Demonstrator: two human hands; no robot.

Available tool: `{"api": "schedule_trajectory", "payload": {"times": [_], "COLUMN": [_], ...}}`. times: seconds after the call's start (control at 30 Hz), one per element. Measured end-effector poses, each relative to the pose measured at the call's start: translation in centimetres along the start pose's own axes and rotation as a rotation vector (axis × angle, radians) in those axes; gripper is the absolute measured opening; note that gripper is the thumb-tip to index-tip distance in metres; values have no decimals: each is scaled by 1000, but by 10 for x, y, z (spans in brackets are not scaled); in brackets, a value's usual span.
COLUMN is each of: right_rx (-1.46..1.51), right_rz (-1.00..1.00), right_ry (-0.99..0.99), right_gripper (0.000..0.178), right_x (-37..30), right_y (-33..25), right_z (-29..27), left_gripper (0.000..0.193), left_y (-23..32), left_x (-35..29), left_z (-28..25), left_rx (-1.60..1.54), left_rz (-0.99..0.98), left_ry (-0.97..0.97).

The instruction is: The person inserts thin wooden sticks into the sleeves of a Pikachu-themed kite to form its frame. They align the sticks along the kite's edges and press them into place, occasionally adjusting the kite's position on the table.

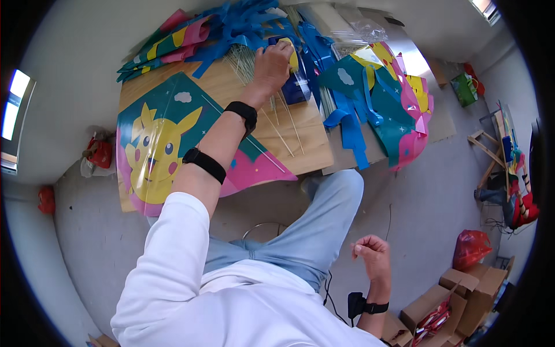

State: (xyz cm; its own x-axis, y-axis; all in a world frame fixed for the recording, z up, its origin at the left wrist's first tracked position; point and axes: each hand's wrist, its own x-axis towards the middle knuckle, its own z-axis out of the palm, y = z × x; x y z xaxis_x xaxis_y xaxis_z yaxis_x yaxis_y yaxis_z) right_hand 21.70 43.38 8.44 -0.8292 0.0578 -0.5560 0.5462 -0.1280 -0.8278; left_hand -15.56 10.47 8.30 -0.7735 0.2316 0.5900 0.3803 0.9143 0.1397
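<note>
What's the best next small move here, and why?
I'd probably bring the right hand over the table to steady the printed sheet: that hand is off to the right, away from the table, with nothing visibly held, while the left hand is up at the blue holder, so neither hand is on the sheet.

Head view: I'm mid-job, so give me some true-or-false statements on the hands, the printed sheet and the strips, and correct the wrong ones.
1. The left hand is at the blue-and-yellow container. True.
2. The right hand rests on the wooden tabletop. False: it is off the tabletop, out to the person's right, fingers curled.
3. The printed sheet with a yellow cartoon figure lies on the tabletop's left part. True.
4. The strips heaped at the tabletop's far side are red. False: they are blue.
5. Each forearm wears at least one black band. True.
</note>
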Motion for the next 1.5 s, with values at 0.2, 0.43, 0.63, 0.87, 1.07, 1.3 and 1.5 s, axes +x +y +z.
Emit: {"api": "schedule_trajectory", "payload": {"times": [0.2, 0.43, 0.63, 0.87, 1.07, 1.3, 1.5], "right_rx": [6, -9, -48, -47, -38, 4, -37], "right_rz": [-30, -18, -39, -42, -85, -129, -124], "right_ry": [-12, -24, -23, -47, -61, -78, -93], "right_gripper": [4, 5, 6, 8, 10, 10, 11], "right_x": [-1, -3, -6, -6, -16, -23, -26], "right_y": [4, 2, -4, -1, -8, -12, -17], "right_z": [-1, 1, 3, -3, 4, 8, 11], "left_gripper": [14, 29, 28, 13, 11, 13, 13], "left_y": [-27, -39, -61, -9, 108, 150, 156], "left_x": [-50, -106, -113, -111, -144, -150, -155], "left_z": [-7, 5, 25, -38, -73, -72, -73], "left_rx": [-271, -254, -513, -1127, -1476, -1485, -1481], "left_rz": [-699, -950, -988, -1025, -1039, -1091, -1081], "left_ry": [-13, -217, -321, -397, -588, -618, -645]}}
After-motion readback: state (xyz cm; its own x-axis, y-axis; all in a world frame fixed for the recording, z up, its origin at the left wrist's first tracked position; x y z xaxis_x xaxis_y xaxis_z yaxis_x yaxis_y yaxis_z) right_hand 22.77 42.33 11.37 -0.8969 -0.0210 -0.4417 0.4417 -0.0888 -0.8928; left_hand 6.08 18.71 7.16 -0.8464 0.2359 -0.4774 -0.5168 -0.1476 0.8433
